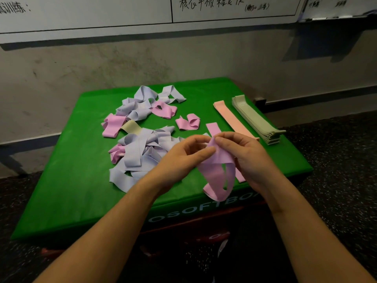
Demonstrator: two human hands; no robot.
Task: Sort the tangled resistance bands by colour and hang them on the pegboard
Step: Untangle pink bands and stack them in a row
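My left hand (183, 156) and my right hand (240, 152) both pinch the top of a pink band (216, 176), whose loop hangs down over the front of the green box top (67, 180). A tangled heap of lilac bands (140, 152) with pink ones and one yellowish band (132, 126) mixed in lies to the left and behind my hands. Straightened bands lie on the right: a flat pink band (213, 129), a salmon band (230, 117) and a stack of pale green bands (256, 119). A loose curled pink band (188, 121) sits mid-table.
The green soft box stands against a grey wall (81, 68), with a whiteboard (122, 13) bearing handwriting above. Dark speckled floor (336, 160) surrounds the box. No pegboard is in view.
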